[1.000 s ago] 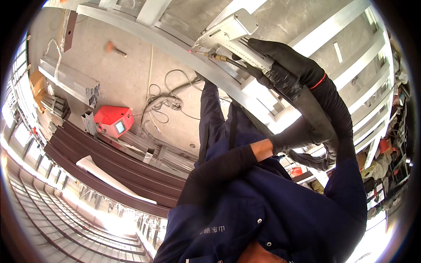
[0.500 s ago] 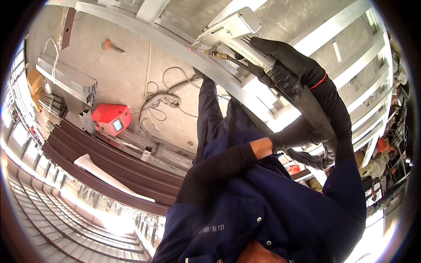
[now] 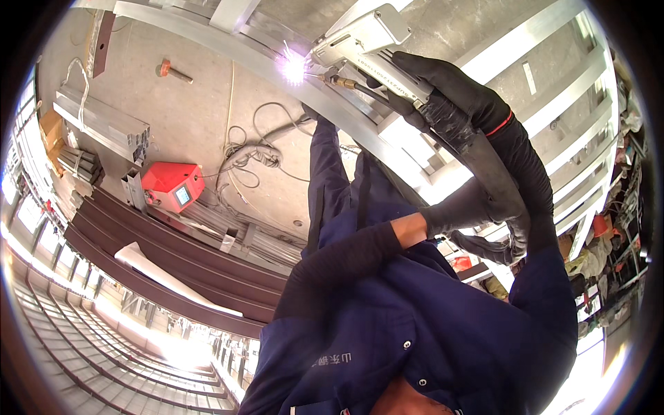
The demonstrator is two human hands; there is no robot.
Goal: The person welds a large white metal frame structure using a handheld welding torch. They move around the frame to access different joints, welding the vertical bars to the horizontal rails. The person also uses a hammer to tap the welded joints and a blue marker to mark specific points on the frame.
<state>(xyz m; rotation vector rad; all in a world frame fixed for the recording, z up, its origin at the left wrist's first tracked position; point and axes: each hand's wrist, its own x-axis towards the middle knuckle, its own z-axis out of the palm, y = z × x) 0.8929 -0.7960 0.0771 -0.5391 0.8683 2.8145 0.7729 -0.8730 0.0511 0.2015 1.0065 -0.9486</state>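
Note:
My right hand (image 3: 465, 93), in a black glove with a red stripe at the cuff, is closed around the handle of a silver welding torch (image 3: 363, 43). At the torch's tip a bright white-violet flash (image 3: 294, 69) burns on a long silver metal bar (image 3: 238, 54) of a frame. A thin feed tube with a brass fitting (image 3: 339, 81) runs beside the nozzle. Lower down, my gloved left hand (image 3: 462, 209) is wrapped around the thick black hose (image 3: 490, 166) trailing from the torch. Its fingertips are partly hidden by the hose.
A red machine with a small screen (image 3: 173, 187) stands at left, near coiled cables (image 3: 252, 158). An orange-headed hammer (image 3: 174, 71) lies on the concrete floor. Stacked brown beams (image 3: 173, 252) and metal tubes (image 3: 104, 121) lie at left. Frame slats (image 3: 519, 52) spread to the right.
A bright flash with sparks has appeared at the torch tip, where only a small red spot showed before. The torch and both hands have hardly moved.

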